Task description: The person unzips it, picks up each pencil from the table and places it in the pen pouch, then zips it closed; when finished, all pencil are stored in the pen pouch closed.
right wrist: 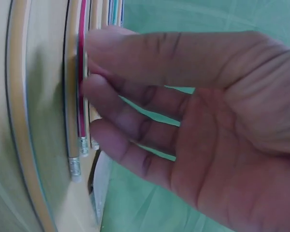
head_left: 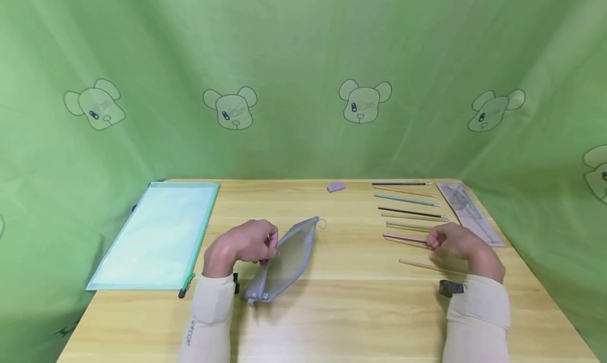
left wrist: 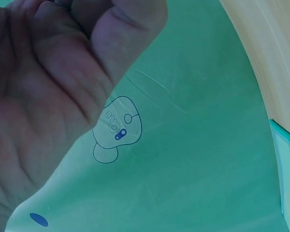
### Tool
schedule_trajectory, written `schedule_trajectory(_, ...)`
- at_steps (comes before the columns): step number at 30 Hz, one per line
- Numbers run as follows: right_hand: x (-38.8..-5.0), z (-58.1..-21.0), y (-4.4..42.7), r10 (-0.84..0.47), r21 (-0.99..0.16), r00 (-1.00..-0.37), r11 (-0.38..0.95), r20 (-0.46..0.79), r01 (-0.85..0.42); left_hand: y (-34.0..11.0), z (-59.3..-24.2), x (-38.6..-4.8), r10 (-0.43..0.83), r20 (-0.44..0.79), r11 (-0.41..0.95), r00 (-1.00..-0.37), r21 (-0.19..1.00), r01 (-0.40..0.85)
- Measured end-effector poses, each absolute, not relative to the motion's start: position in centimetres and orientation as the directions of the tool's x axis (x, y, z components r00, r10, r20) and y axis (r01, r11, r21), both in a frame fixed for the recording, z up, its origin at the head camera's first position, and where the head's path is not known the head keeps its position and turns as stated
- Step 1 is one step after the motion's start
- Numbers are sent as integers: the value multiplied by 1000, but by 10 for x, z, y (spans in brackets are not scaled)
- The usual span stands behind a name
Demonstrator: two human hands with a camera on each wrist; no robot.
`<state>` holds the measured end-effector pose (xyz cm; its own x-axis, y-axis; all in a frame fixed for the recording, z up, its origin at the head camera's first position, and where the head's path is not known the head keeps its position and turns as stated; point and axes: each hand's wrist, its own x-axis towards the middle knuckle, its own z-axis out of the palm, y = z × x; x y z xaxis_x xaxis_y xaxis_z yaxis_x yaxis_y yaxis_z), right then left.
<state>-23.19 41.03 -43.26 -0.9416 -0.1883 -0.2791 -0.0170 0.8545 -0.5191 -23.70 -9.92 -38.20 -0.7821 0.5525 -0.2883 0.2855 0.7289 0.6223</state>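
Observation:
A grey mesh pouch stands tilted with its mouth apart near the middle of the table. My left hand pinches its left rim between thumb and fingers; in the left wrist view the palm of my left hand shows, but not the pouch. At the right, my right hand is over a red pencil. In the right wrist view, the bent fingers of my right hand reach the red pencil, with thumb and fingers apart; whether they touch it is unclear.
Several pencils lie in a column at the right, beside a clear bag with rulers. One plain pencil lies nearest me. A purple eraser is at the back. A pale zip folder lies left. Green curtains surround the table.

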Motion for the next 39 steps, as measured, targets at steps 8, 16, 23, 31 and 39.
schedule_trajectory(8,-234,-444,410,-88,-459,-945,886,-316,71,-98,-382,-237,551,-286,728,-784,624,285)
schedule_trajectory(16,-234,-444,409,-42,-440,-935,889,-352,126,-98,-385,-238,554,-278,723,-785,628,287)
schedule_trajectory(23,-236,-446,405,-64,-444,-943,891,-327,94,-98,-385,-237,549,-286,723,-785,634,275)
schedule_trajectory(31,-234,-443,391,-58,-442,-937,890,-344,108,-100,-385,-237,545,-282,723,-790,636,272)
schedule_trajectory(39,-242,-445,373,-182,-499,-922,866,-343,14,-102,-384,-237,539,-274,724,-797,634,271)
